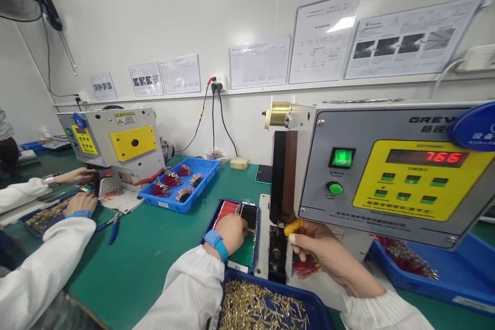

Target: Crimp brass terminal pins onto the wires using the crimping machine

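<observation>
My left hand [231,231], with a blue wristband, reaches into a small blue tray [209,223] of red, black and green pieces that look like short wires. Its fingers curl down at the black pieces [249,214]; what they grip is hidden. My right hand [319,247] is pinched closed at the black tooling [277,255] of the bench machine [332,206], a yellow cover on one finger. Anything between those fingertips is too small to make out. Red wires [305,268] show just below that hand. In front lies a blue bin [315,301] of loose brass-coloured metal pins [263,307].
At the left, a co-worker's hands [81,203] work at a second machine [135,142]. Blue-handled pliers [113,229] lie on the green table [154,258]. A blue tray [178,206] holds wire bundles; another blue bin [444,273] stands right, under the machine's panel.
</observation>
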`<action>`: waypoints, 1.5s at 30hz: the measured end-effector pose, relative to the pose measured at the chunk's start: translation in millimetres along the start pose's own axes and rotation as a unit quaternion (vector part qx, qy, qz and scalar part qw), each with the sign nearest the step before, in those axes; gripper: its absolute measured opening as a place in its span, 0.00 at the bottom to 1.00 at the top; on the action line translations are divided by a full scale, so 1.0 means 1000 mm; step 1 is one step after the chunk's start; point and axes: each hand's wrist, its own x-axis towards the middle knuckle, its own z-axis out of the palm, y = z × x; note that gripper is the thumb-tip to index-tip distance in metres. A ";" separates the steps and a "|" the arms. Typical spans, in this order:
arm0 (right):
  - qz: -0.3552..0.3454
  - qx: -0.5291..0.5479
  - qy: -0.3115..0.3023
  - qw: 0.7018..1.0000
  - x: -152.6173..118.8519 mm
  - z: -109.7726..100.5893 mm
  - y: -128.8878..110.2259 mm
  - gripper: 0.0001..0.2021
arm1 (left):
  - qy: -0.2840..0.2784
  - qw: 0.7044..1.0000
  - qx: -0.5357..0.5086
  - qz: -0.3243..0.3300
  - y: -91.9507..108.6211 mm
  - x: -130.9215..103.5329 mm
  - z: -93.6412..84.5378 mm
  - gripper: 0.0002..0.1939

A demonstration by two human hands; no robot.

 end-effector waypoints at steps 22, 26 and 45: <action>-0.001 -0.011 -0.030 1.000 0.002 -0.001 0.003 0.20 | 0.008 1.000 0.017 0.025 0.004 -0.003 0.000 0.10; -0.022 -0.054 0.010 0.998 0.007 0.002 0.009 0.19 | 0.015 0.999 0.019 0.027 0.006 -0.005 0.002 0.10; -0.017 -0.069 0.018 0.997 0.011 -0.001 0.017 0.20 | 0.210 0.975 -0.053 0.049 0.026 -0.010 0.001 0.10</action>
